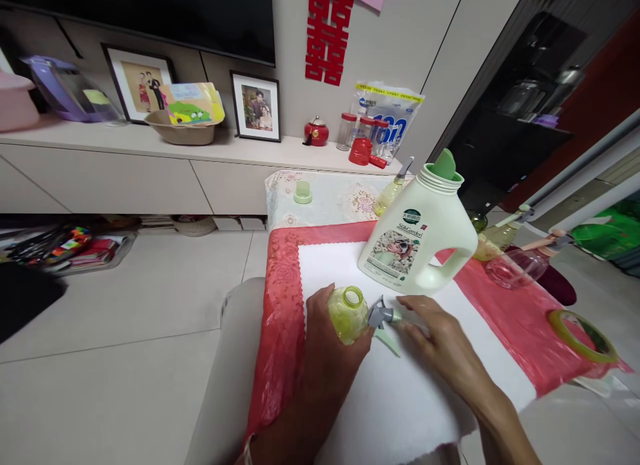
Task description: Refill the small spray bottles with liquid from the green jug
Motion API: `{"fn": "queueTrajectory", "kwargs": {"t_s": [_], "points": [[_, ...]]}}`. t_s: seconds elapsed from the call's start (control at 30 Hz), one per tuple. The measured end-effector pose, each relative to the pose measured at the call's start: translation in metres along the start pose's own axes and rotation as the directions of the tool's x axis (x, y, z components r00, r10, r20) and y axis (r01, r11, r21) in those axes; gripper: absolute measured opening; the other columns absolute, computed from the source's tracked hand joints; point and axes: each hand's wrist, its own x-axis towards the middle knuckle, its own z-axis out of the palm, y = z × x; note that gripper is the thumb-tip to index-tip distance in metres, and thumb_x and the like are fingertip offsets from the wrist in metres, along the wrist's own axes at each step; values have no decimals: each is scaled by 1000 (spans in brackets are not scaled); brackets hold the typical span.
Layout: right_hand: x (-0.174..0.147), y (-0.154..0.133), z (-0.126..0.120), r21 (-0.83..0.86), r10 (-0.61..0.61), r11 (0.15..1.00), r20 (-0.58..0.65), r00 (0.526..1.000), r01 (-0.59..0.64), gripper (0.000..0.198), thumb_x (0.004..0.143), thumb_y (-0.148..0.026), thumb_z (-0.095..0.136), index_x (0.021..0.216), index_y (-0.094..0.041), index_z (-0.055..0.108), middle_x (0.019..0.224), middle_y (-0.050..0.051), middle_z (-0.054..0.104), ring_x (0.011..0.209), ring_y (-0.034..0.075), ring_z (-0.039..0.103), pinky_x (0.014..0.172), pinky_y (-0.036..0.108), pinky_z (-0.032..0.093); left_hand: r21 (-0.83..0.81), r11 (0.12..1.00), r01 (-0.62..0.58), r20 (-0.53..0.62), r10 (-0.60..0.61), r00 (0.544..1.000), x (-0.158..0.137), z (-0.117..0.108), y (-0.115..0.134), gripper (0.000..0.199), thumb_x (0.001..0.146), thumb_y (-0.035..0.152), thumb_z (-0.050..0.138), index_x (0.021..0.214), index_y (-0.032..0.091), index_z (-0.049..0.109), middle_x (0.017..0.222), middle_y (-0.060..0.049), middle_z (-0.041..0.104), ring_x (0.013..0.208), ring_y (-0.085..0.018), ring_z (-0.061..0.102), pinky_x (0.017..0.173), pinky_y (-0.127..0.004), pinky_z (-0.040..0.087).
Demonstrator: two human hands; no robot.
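My left hand (333,358) is wrapped around a translucent yellow-green bottle (349,322), whose uncapped round neck faces up. Just right of it, my right hand (437,335) has its fingers closed about the pale green collar end of a grey trigger spray head (381,316); the hand is slightly blurred. A light green flat piece (387,343) shows below the spray head. Behind both hands stands a large pale green detergent jug (415,232), upright, with a green spout in its uncapped mouth.
White paper (390,405) lies over a red plastic sheet (280,298) on the table. A green cap (303,192) sits at the far left. Around the jug are a yellow spray bottle (390,197), a pink spray bottle (517,268) and a tape roll (583,335). A cabinet (125,185) stands behind.
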Motion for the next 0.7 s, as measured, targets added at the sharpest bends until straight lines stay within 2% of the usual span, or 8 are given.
{"fn": "queueTrajectory", "kwargs": {"t_s": [0.07, 0.1, 0.17, 0.23, 0.27, 0.33, 0.47, 0.7], "points": [[-1, 5, -14, 54, 94, 995, -233, 968, -83, 29, 97, -45, 59, 109, -21, 69, 110, 6, 69, 95, 20, 66, 80, 34, 54, -3, 1000, 14, 12, -14, 1000, 0, 0, 1, 75, 68, 23, 79, 133, 21, 41, 124, -12, 59, 115, -32, 63, 97, -51, 58], [-1, 8, -20, 111, 172, 984, -378, 910, -139, 30, 94, -48, 64, 104, -20, 70, 104, 6, 70, 89, 19, 66, 78, 33, 54, -3, 1000, 20, 25, -20, 1000, 1, 0, 1, 74, 69, 22, 78, 134, 21, 41, 125, -13, 59, 116, -32, 63, 98, -52, 58], [3, 15, -31, 280, 336, 938, -591, 734, -204, 35, 85, -50, 74, 103, -20, 71, 101, 6, 70, 85, 18, 66, 82, 35, 55, -2, 1000, 31, 33, -31, 999, 1, 0, 1, 74, 69, 21, 76, 134, 21, 41, 128, -14, 58, 118, -33, 62, 99, -53, 57], [11, 21, -37, 442, 449, 879, -642, 622, -178, 50, 77, -49, 82, 114, -19, 70, 109, 8, 69, 96, 21, 67, 93, 40, 55, -17, 999, 49, 30, -49, 998, 3, 0, 0, 76, 67, 20, 77, 134, 21, 42, 129, -14, 59, 120, -33, 61, 100, -54, 56], [16, 25, -38, 509, 484, 847, -619, 618, -154, 59, 73, -49, 85, 120, -18, 68, 115, 10, 68, 103, 23, 67, 98, 43, 54, -30, 998, 64, 29, -63, 998, 3, 1, -1, 77, 66, 20, 78, 134, 21, 42, 129, -14, 59, 120, -33, 61, 100, -54, 56], [26, 30, -39, 607, 511, 785, -524, 682, -122, 71, 66, -47, 88, 127, -18, 66, 122, 12, 66, 113, 26, 64, 104, 48, 51, -57, 994, 94, 39, -92, 995, 4, 1, -2, 78, 65, 21, 79, 134, 22, 42, 129, -13, 60, 120, -33, 61, 100, -54, 57], [47, 42, -40, 711, 505, 699, -406, 762, -84, 68, 62, -42, 90, 121, -18, 68, 125, 11, 66, 112, 26, 64, 105, 49, 50, -69, 993, 100, 42, -97, 994, 5, 4, -3, 80, 63, 21, 80, 134, 22, 43, 130, -14, 60, 120, -33, 61, 101, -54, 56], [84, 63, -34, 799, 540, 586, -261, 800, -135, 50, 48, -34, 87, 91, -15, 68, 88, 7, 70, 77, 19, 65, 73, 35, 55, -63, 994, 86, 5, -86, 996, 6, 8, -4, 80, 61, 19, 79, 133, 23, 43, 128, -13, 60, 119, -33, 61, 103, -56, 55]]}}
